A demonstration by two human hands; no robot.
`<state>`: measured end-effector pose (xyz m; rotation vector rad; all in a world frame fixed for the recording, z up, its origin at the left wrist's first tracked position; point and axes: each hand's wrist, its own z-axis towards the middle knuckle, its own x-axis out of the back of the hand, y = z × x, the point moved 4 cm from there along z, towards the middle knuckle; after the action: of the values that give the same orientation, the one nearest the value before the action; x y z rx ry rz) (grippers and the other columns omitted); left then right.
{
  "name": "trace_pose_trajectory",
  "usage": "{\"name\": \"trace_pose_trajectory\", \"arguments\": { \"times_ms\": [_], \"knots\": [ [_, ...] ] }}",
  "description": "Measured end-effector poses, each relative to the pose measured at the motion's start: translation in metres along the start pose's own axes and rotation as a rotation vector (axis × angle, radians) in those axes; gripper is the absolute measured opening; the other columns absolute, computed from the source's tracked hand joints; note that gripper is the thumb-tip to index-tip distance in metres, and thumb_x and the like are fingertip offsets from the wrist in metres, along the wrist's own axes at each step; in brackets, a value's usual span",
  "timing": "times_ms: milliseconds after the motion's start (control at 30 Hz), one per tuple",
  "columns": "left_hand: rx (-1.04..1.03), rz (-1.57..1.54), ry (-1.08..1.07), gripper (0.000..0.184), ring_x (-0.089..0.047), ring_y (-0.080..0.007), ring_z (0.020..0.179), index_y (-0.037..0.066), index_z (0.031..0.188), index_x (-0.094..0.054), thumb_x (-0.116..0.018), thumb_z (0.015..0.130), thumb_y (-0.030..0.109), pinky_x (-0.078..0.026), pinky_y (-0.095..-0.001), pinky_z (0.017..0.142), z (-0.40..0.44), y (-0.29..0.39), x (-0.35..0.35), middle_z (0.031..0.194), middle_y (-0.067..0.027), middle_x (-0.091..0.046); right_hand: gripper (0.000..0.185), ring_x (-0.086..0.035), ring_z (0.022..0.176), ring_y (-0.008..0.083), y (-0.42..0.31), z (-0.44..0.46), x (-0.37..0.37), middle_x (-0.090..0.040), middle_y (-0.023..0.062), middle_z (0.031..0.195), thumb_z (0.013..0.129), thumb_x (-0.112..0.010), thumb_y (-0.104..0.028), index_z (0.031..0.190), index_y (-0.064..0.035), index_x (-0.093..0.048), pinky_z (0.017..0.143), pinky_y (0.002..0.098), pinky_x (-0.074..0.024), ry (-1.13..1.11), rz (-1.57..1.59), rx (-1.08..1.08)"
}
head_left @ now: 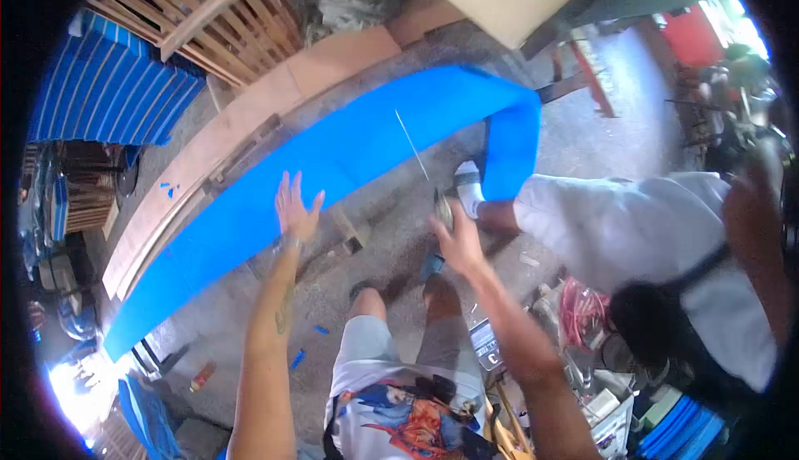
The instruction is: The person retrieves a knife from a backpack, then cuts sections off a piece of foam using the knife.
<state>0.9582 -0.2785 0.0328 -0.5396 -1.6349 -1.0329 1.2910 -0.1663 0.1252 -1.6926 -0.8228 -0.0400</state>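
A long, smooth blue panel (333,148) stretches across the floor ahead of me and bends down at its right end. My left hand (298,208) is over its near edge, fingers spread, holding nothing; whether it touches the surface I cannot tell. In my right hand (459,239), fingers are wrapped round a small greyish tool (447,212) with a dark tip, its kind unclear. Beyond that tip a thin pale strip (411,144) runs over the blue panel; its link to the tool is not plain.
Another person's leg in light trousers (616,210) stands close on the right, foot near the panel. Behind lies a long curved wooden board (250,110). Slatted wood (208,10) and striped blue material (108,81) are at upper left. Pink hose (583,314) and clutter lie lower right.
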Motion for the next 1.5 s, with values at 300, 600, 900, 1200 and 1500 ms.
{"name": "trace_pose_trajectory", "arguments": {
  "times_ms": [300,600,900,1200,1500],
  "knots": [
    [-0.123,0.387,-0.063,0.084,-0.012,-0.0374,0.144,0.014,0.149,-0.025,-0.058,0.084,0.057,-0.007,-0.0552,0.115,0.064,-0.014,-0.138,0.155,-0.0196,-0.015,0.043,-0.057,0.089,0.0407,0.060,0.206,-0.100,-0.060,0.0210,0.098,0.088,-0.062,-0.031,0.119,-0.0033,-0.052,0.077,0.0471,-0.0450,0.099,-0.103,0.440],
    [-0.232,0.387,0.021,0.083,-0.012,-0.0391,0.143,0.014,0.150,-0.023,-0.055,0.085,0.056,-0.008,-0.0548,0.114,0.062,-0.024,-0.146,0.155,-0.0203,-0.015,0.038,-0.058,0.085,0.0414,0.156,0.225,-0.156,-0.061,0.0221,0.093,0.087,-0.064,-0.029,0.110,-0.0015,-0.050,0.074,0.0486,-0.0457,0.334,-0.079,0.537],
    [-0.311,0.430,0.075,0.076,-0.016,-0.0394,0.143,0.012,0.150,-0.023,-0.044,0.092,0.056,-0.011,-0.0540,0.113,0.062,-0.034,-0.151,0.154,-0.0246,-0.017,0.036,-0.060,0.087,0.0448,0.157,0.193,-0.132,-0.063,0.0266,0.092,0.085,-0.062,-0.020,0.111,0.0013,-0.048,0.077,0.0491,-0.0477,0.427,0.167,0.407],
    [-0.887,0.378,0.056,0.062,-0.022,-0.0378,0.141,0.015,0.147,-0.033,-0.047,0.095,0.044,-0.017,-0.0472,0.115,0.060,-0.013,-0.154,0.154,-0.0170,-0.025,0.036,-0.059,0.090,0.0487,0.167,0.166,-0.152,-0.062,0.0304,0.094,0.089,-0.057,-0.019,0.117,-0.0001,-0.044,0.078,0.0490,-0.0466,0.449,0.229,0.474],
    [-0.970,0.265,-0.053,0.064,-0.020,-0.0380,0.142,0.022,0.147,-0.035,-0.056,0.090,0.043,-0.014,-0.0524,0.113,0.071,-0.002,-0.158,0.153,-0.0159,-0.027,0.034,-0.062,0.082,0.0409,0.205,0.087,-0.175,-0.064,0.0211,0.091,0.086,-0.063,-0.015,0.115,-0.0042,-0.048,0.073,0.0455,-0.0498,0.462,0.312,0.451]
  ]
}}
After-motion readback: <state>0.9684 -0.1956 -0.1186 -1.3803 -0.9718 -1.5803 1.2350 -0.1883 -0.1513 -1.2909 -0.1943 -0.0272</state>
